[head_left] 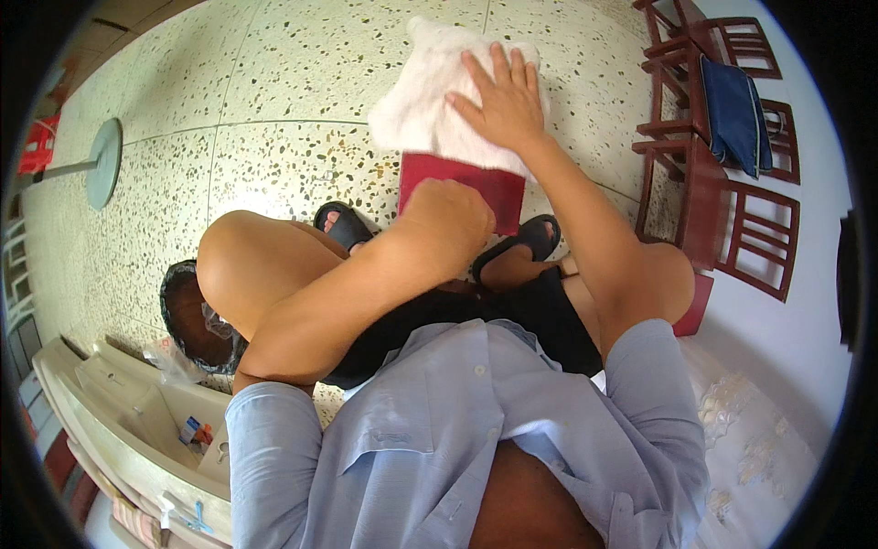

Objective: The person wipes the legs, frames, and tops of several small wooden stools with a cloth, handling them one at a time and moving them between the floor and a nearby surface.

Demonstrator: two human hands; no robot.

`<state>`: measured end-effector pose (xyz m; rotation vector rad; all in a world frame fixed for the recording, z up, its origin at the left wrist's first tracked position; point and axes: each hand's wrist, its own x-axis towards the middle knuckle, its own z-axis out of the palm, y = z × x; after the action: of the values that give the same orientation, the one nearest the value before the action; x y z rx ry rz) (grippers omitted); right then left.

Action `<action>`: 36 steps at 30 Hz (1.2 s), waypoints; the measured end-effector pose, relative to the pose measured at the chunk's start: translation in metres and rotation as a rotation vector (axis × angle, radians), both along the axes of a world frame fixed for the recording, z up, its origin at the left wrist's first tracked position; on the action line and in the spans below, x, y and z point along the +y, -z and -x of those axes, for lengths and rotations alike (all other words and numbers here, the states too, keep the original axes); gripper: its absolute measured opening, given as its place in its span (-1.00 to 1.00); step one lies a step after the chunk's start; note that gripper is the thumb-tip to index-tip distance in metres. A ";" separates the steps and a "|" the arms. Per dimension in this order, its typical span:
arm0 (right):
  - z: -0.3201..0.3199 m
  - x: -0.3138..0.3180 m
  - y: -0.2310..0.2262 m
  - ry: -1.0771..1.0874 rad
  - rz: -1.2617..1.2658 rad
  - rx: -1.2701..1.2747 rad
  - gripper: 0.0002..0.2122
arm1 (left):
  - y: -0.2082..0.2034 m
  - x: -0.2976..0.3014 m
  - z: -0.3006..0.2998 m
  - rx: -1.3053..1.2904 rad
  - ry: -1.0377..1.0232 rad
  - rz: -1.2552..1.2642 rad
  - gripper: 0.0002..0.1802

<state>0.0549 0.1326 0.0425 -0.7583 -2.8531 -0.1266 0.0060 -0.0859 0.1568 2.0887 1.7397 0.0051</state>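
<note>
- The right hand (503, 105) lay palm-down on the white cloth (425, 101), fingers spread away from the body, thumb leftward, grasping nothing visible.
- The left forearm slanted forward and rightward; the left hand (450, 215) was curled, knuckles up, over the red surface (501, 188) by its near edge. Whether it gripped anything, I cannot tell.
- The cloth covered the red surface's far part, spilling past its left edge; one corner pointed far-left, no clear long axis.

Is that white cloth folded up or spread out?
Spread out: the white cloth lies broad, partly over the red board, with the right hand flat on top. Hidden folds: cannot tell.
</note>
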 end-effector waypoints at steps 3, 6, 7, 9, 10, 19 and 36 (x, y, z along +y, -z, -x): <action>0.031 0.012 -0.004 0.102 0.077 -0.025 -0.25 | 0.025 0.000 -0.024 0.085 -0.002 -0.002 -0.72; 0.046 0.001 -0.005 0.189 0.130 -0.075 -0.28 | 0.039 0.004 -0.045 0.092 -0.071 0.116 -0.62; 0.046 -0.007 -0.003 0.150 0.084 -0.063 -0.29 | 0.046 0.003 -0.048 0.094 -0.070 0.113 -0.62; 0.042 -0.026 -0.004 0.073 0.036 -0.065 -0.31 | 0.057 0.005 -0.052 0.170 0.037 0.063 -0.57; 0.038 -0.039 -0.007 0.036 0.023 -0.085 -0.31 | 0.057 0.005 -0.053 0.174 0.040 0.063 -0.57; -0.026 -0.104 -0.024 -0.417 0.185 -0.023 -0.33 | 0.022 -0.002 -0.068 0.152 0.141 0.192 -0.73; 0.081 -0.025 0.003 -0.095 0.246 0.066 -0.44 | 0.027 0.018 -0.063 -0.084 -0.132 0.260 -0.78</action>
<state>-0.0256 0.1077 0.0393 -0.6533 -2.8663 0.2618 0.0687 -0.0677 0.1297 1.7624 1.7243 -0.0890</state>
